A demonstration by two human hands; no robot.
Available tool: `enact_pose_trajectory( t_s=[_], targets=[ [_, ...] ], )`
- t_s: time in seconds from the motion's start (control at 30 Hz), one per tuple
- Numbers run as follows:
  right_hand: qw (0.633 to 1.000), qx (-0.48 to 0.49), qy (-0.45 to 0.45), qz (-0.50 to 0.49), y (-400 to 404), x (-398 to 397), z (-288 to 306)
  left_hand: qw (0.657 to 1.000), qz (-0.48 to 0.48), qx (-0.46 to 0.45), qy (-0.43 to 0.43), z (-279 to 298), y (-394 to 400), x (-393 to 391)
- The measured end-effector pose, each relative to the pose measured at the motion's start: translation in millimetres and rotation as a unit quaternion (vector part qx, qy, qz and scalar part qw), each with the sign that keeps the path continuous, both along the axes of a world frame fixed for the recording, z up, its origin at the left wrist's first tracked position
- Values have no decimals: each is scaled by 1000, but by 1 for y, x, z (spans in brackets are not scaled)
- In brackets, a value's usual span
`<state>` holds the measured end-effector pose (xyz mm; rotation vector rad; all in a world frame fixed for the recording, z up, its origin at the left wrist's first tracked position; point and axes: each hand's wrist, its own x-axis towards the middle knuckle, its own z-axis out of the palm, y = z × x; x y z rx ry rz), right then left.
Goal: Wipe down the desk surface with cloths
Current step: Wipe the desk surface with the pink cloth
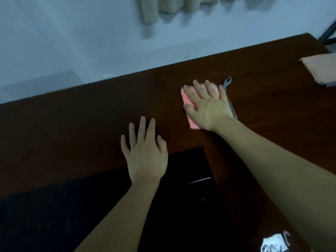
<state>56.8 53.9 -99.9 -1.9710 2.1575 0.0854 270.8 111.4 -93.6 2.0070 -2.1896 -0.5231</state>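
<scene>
One pink cloth (189, 99) lengthwise near-to-far, loop farthest.

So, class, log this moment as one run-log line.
task: wipe desk | right hand: flat, presses pink cloth on desk | left hand: open, rests on desk, no cloth | beige cloth: far right, untouched

Beige curtains (174, 6) hang against a pale wall (72, 42) behind.

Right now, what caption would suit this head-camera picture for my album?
Right hand presses a pink cloth flat on the dark wooden desk; left hand rests bare beside it.
</scene>
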Motion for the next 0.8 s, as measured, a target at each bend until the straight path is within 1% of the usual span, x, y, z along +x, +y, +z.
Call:
enact_pose_trajectory(
  t_s=[0.07, 0.23, 0.33, 0.47, 0.53, 0.67, 0.73, 0.8],
  targets=[
    [1000, 0, -4, 3, 23, 9, 2, 1000, -3, 8, 0, 1, 0, 1],
    [997, 15, -19, 79, 120, 32, 5, 1000, -4, 15, -5, 2, 0, 0],
    [995, 19, -26, 94, 146, 29, 1, 1000, -1, 5, -16, 0, 0, -1],
    [997, 11, -4, 80, 112, 12, 2, 1000, -5, 10, -18, 1, -1, 0],
    [999, 1, 13, 43, 77, -4, 2, 1000, -7, 16, -18, 1, -3, 0],
    [999, 1, 18, -28, 10, -25, 1, 1000, -7, -12, -14, -2, 2, 0],
    [999, 4, 18, -37, -1, -24, 1, 1000, -8, -8, -14, -3, 2, 0],
    [1000, 8, 16, -26, 6, -19, 3, 1000, -12, 11, -18, 0, 1, -1]
  ],
)
